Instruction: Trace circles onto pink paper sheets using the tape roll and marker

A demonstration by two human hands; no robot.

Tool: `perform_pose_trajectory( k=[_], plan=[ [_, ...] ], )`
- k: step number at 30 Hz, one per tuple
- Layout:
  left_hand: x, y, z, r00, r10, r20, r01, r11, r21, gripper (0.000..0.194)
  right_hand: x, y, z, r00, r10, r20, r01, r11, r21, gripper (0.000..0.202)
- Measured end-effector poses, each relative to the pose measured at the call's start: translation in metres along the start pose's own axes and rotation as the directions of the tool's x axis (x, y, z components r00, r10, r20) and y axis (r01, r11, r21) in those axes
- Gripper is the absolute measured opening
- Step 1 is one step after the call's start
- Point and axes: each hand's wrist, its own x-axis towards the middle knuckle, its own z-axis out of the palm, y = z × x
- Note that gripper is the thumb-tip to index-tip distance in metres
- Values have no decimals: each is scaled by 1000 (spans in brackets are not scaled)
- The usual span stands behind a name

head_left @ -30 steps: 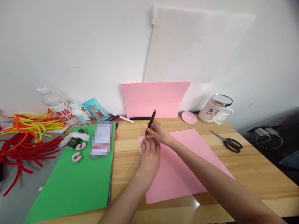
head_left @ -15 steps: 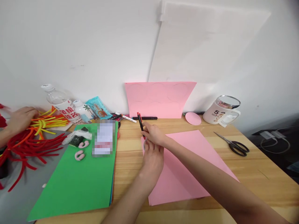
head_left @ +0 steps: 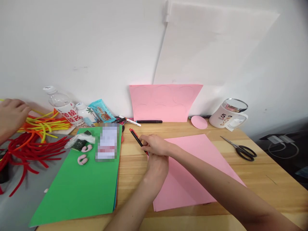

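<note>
A wooden counter [head_left: 134,192] stands against the wall, carrying green sheets [head_left: 84,192] to one side and pink sheets [head_left: 178,189] at the middle. Behind them, a smaller pink sheet [head_left: 166,96] leans upright, faint curves drawn across it. The left hand [head_left: 157,168] is over the near pink sheets' corner, its fingers hidden, so I can't tell whether they're spread or pressed together. Crossing above it, the right hand [head_left: 155,144] pinches a slim black-and-red pen [head_left: 136,137], which slants down beside the left hand; the tip is hard to make out. From where I'm standing, this seems to be drawing at the paper's edge, and another stroke would call for a steady sheet and a light, even grip.
</note>
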Motion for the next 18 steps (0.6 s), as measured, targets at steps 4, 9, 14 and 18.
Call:
perform_pose_trajectory(
  k=[4, 9, 14, 18],
  plan=[
    [-6, 2, -14, 1000, 9, 25, -11, 996, 87, 38, -11, 6, -4, 979, -22, -203, 82, 953, 291, 14],
    [-14, 2, -36, 992, 126, -13, -115, 939, 325, 39, -50, 16, -11, 720, 328, -611, 175, 766, 618, 22],
    [-6, -13, -50, 981, 179, 77, -187, 975, 117, 31, -102, 29, 5, 553, 527, -645, 176, 683, 709, 27],
    [2, -25, -68, 952, 214, 221, -204, 977, -68, 31, -132, 32, 31, 599, 496, -628, 87, 740, 667, 26]
  ],
)
